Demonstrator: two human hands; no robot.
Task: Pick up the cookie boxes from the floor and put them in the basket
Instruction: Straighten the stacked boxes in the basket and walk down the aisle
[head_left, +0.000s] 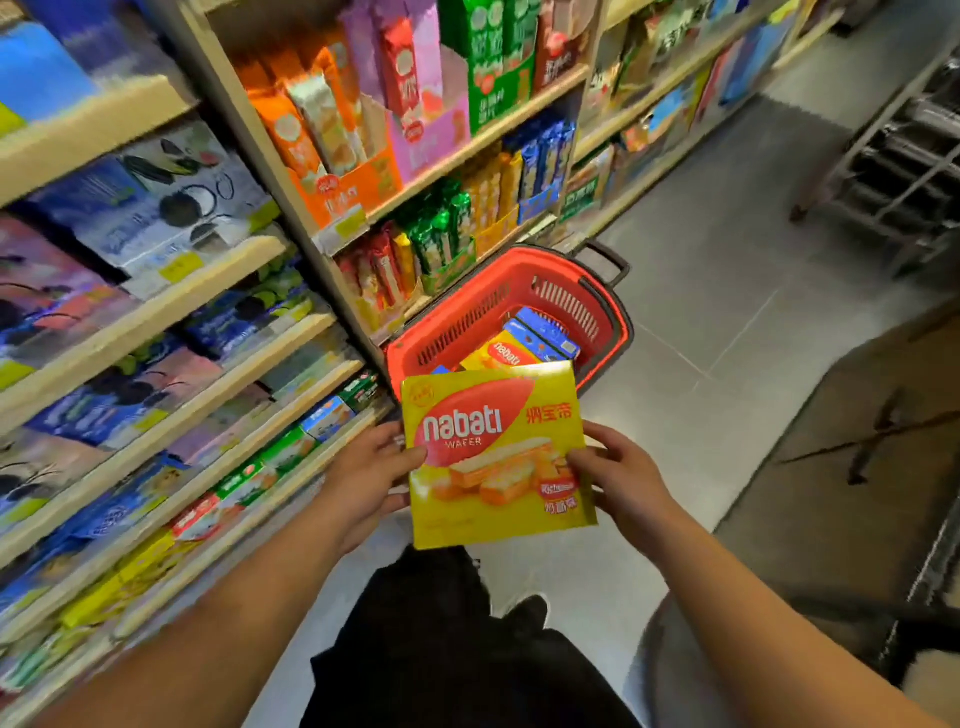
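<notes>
A yellow Nabati wafer box is held flat in front of me, just short of the red basket. My left hand grips its left edge, thumb on top. My right hand grips its right edge the same way. The basket stands on the floor beyond the box, against the shelf. Inside it lie another yellow Nabati box and blue cookie boxes.
Wooden shelves packed with snack boxes run along my left and ahead. Grey tiled floor stretches right of the basket. A metal rack stands at the far right, a dark mat nearer. My dark trousers and shoe are below.
</notes>
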